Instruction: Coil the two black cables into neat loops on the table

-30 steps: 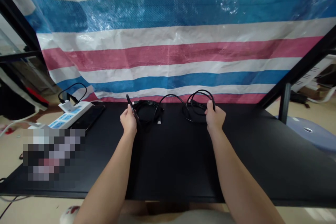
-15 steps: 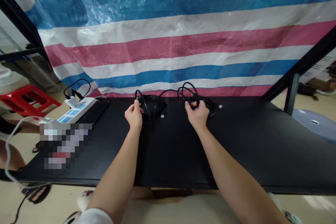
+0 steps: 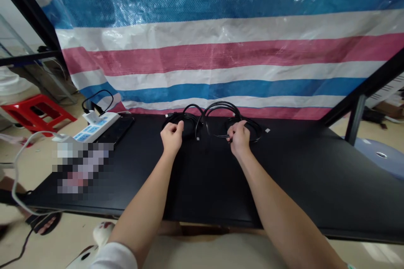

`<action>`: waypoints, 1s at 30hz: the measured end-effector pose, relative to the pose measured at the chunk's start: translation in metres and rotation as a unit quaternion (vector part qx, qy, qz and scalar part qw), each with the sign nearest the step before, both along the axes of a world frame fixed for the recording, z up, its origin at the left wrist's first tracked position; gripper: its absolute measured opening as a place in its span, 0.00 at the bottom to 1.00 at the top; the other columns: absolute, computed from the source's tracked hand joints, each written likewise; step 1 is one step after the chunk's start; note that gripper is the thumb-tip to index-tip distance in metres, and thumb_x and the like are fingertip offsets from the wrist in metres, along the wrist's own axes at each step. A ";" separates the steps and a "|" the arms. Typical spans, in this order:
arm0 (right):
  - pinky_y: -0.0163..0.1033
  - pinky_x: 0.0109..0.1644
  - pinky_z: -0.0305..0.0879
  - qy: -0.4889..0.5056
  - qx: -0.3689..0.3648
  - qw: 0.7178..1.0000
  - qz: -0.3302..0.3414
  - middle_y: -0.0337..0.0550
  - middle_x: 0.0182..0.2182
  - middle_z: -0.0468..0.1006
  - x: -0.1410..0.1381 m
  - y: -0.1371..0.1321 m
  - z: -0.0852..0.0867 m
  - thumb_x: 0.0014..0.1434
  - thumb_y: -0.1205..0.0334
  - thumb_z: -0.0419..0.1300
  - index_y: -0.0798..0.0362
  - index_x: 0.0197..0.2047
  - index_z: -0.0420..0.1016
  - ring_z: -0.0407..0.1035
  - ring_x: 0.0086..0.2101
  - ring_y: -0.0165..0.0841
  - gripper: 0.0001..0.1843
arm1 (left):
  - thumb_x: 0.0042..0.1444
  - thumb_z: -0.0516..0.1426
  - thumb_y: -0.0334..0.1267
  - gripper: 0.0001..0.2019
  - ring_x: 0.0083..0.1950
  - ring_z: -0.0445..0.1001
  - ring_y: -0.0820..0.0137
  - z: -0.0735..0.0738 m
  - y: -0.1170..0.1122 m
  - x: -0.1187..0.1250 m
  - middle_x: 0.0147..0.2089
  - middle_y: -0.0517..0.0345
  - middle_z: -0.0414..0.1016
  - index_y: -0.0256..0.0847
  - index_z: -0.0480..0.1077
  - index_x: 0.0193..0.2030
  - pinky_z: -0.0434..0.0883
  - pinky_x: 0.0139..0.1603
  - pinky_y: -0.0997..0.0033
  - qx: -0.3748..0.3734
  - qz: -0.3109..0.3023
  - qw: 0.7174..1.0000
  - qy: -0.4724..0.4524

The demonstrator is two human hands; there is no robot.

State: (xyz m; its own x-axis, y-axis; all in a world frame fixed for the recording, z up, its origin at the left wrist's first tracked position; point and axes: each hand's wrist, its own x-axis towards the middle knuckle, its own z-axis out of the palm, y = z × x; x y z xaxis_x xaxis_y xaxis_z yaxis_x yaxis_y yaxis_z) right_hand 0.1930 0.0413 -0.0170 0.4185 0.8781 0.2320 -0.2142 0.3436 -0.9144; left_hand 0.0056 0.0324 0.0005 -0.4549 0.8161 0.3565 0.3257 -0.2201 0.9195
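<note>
A black cable [image 3: 217,111] lies in loose loops at the far side of the black table [image 3: 315,176]. My left hand [image 3: 171,138] is closed on the left bundle of loops. My right hand [image 3: 239,138] is closed on the right loops, pinching a strand. A raised loop arcs between the two hands. A small white plug end [image 3: 197,138] hangs between them, and another white end [image 3: 267,130] lies on the table just right of the right loops.
A white power strip [image 3: 90,128] with a plugged-in charger and a dark phone [image 3: 116,130] lie at the table's left rear. A striped tarp [image 3: 221,50] hangs behind. A red stool [image 3: 34,111] stands on the floor at left; a bluish stool [image 3: 378,155] at right.
Both hands shifted along the cable; the right hand moved from the outer right edge of the loops toward the middle, and the loops were gathered closer. The camera view also shifted.
</note>
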 end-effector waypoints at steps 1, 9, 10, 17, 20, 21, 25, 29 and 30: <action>0.30 0.12 0.48 -0.001 0.015 0.999 0.028 0.28 0.11 0.52 -0.004 -0.003 0.000 0.33 0.19 0.53 0.48 0.17 0.50 0.48 0.13 0.22 0.38 | 0.48 0.60 0.39 0.18 0.24 0.63 0.72 0.000 -0.002 0.003 0.18 0.61 0.61 0.42 0.63 0.11 0.62 0.32 0.71 0.005 0.004 1.000 0.012; 0.30 0.16 0.52 0.019 -0.004 0.990 0.137 0.29 0.13 0.58 -0.015 -0.014 0.003 0.31 0.48 0.70 0.51 0.16 0.56 0.51 0.15 0.21 0.26 | 0.46 0.60 0.38 0.19 0.27 0.62 0.72 -0.005 -0.005 0.017 0.22 0.60 0.60 0.43 0.57 0.11 0.64 0.34 0.70 0.012 0.010 1.000 0.017; 0.29 0.16 0.52 0.023 -0.022 0.989 0.141 0.29 0.12 0.57 -0.015 -0.015 0.004 0.31 0.51 0.70 0.51 0.15 0.56 0.51 0.15 0.21 0.25 | 0.46 0.60 0.38 0.19 0.28 0.64 0.71 -0.006 -0.005 0.017 0.24 0.59 0.61 0.42 0.58 0.10 0.65 0.35 0.70 0.015 0.010 1.000 -0.005; 0.29 0.12 0.48 0.051 -0.043 0.974 0.216 0.28 0.08 0.53 -0.017 -0.017 0.008 0.36 0.46 0.69 0.49 0.15 0.53 0.48 0.13 0.22 0.27 | 0.39 0.62 0.41 0.20 0.38 0.75 0.64 -0.007 -0.002 0.016 0.39 0.48 0.76 0.38 0.57 0.08 0.73 0.41 0.64 -0.038 -0.208 0.925 -0.315; 0.30 0.12 0.47 0.042 -0.048 0.976 0.210 0.30 0.08 0.55 -0.019 -0.016 0.004 0.38 0.42 0.67 0.49 0.14 0.52 0.49 0.12 0.23 0.29 | 0.38 0.63 0.43 0.17 0.32 0.76 0.64 -0.005 -0.004 0.019 0.33 0.45 0.78 0.38 0.61 0.12 0.74 0.34 0.64 -0.105 -0.281 0.877 -0.374; 0.30 0.12 0.47 0.040 -0.049 0.977 0.203 0.30 0.08 0.56 -0.020 -0.016 0.003 0.38 0.42 0.66 0.49 0.14 0.53 0.50 0.12 0.23 0.28 | 0.39 0.63 0.43 0.15 0.30 0.76 0.66 -0.005 -0.005 0.019 0.31 0.46 0.78 0.37 0.64 0.15 0.74 0.33 0.65 -0.121 -0.278 0.872 -0.384; 0.30 0.16 0.52 0.032 -0.042 0.979 0.195 0.30 0.10 0.61 -0.027 -0.019 -0.001 0.34 0.48 0.70 0.50 0.16 0.56 0.54 0.14 0.23 0.25 | 0.47 0.59 0.39 0.13 0.30 0.76 0.70 -0.004 -0.002 0.017 0.31 0.51 0.78 0.39 0.62 0.17 0.74 0.33 0.70 -0.118 -0.230 0.860 -0.440; 0.30 0.16 0.53 0.017 -0.070 0.978 0.198 0.30 0.11 0.61 -0.036 -0.021 -0.001 0.31 0.48 0.71 0.50 0.16 0.56 0.55 0.15 0.23 0.27 | 0.48 0.57 0.33 0.14 0.30 0.76 0.73 -0.006 0.002 0.016 0.28 0.55 0.76 0.40 0.56 0.16 0.75 0.35 0.73 -0.095 -0.175 0.850 -0.488; 0.30 0.15 0.52 0.016 -0.083 0.978 0.190 0.30 0.10 0.61 -0.038 -0.021 -0.001 0.31 0.45 0.71 0.50 0.16 0.56 0.55 0.14 0.23 0.27 | 0.48 0.57 0.33 0.13 0.29 0.76 0.74 -0.006 0.002 0.017 0.27 0.56 0.76 0.40 0.58 0.17 0.74 0.34 0.74 -0.093 -0.168 0.849 -0.492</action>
State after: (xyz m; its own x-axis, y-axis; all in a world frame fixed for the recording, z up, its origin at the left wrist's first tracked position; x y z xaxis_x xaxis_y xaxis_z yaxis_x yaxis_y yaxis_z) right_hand 0.1550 0.0201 -0.0177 0.0591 0.9961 0.0657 -0.3277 0.0815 -0.9412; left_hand 0.0223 0.0344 -0.0051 -0.1891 0.9590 -0.2109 -0.6720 0.0302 0.7399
